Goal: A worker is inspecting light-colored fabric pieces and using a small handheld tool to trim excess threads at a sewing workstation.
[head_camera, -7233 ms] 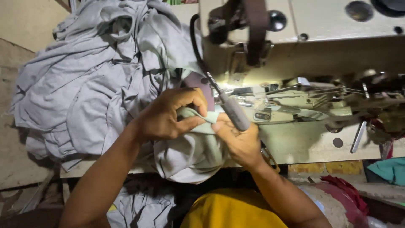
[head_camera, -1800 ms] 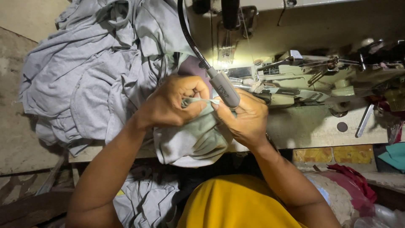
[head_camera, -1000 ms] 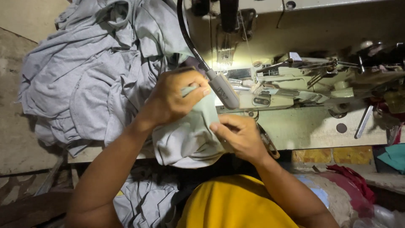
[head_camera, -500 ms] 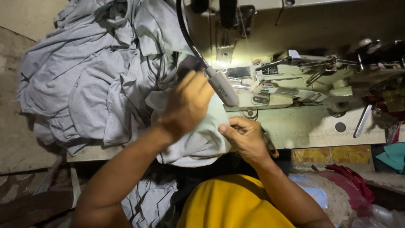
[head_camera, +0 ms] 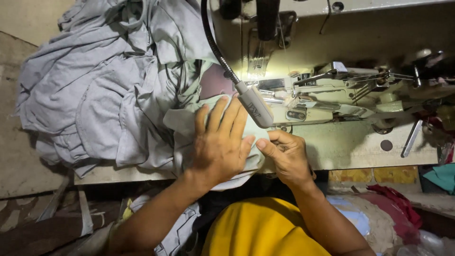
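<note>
Hands (head_camera: 222, 144) flat on grey cloth (head_camera: 185, 125)

A big heap of grey garments (head_camera: 104, 90) lies on the left of the desk (head_camera: 346, 151), spilling over its near edge. A cream sewing machine (head_camera: 341, 42) stands at the back, its metal parts lit by a small lamp (head_camera: 255, 107) on a black gooseneck (head_camera: 213, 42). Below the desk, on the right, lie red cloth (head_camera: 393, 213) and a teal scrap (head_camera: 441, 176).
</note>
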